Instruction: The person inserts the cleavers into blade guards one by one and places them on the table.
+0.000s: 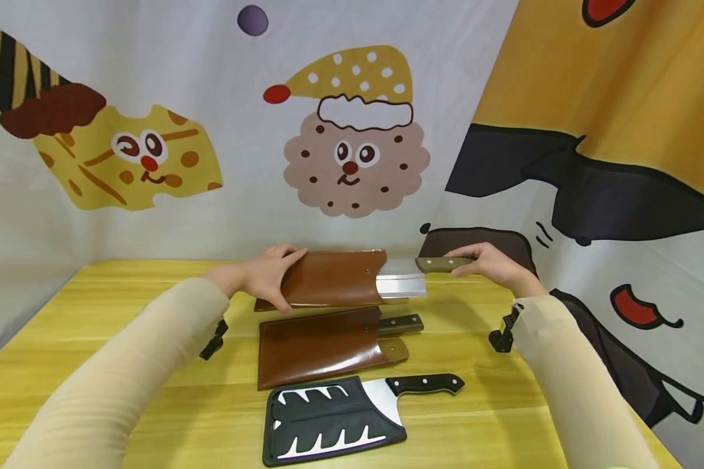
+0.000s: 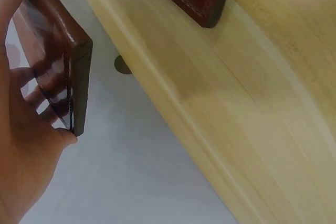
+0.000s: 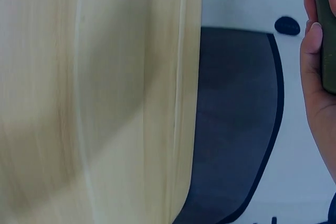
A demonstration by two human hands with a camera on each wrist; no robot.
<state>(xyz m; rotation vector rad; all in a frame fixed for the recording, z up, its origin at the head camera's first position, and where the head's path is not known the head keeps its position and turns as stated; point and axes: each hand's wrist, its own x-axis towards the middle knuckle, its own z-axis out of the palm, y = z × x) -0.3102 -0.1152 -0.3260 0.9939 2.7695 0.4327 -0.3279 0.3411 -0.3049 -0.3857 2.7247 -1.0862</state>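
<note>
At the back of the table, my left hand (image 1: 268,273) grips the closed end of a brown leather knife sheath (image 1: 334,279), its thumb along the lower edge. Out of the sheath's right mouth shows the shiny blade (image 1: 401,285) of a cleaver, the rest covered by leather. My right hand (image 1: 488,262) pinches the cleaver's olive handle (image 1: 433,264). The left wrist view catches the sheath's corner (image 2: 79,77) between thumb and fingers. In the right wrist view, fingers curl around the handle (image 3: 328,45).
In front lies a second brown sheath (image 1: 317,352) with a dark-handled knife (image 1: 400,324) inside. Nearer still, a cleaver with a black handle (image 1: 425,383) sits in a black plastic blade cover (image 1: 322,417). A printed curtain (image 1: 240,228) hangs behind the wooden table (image 1: 211,404).
</note>
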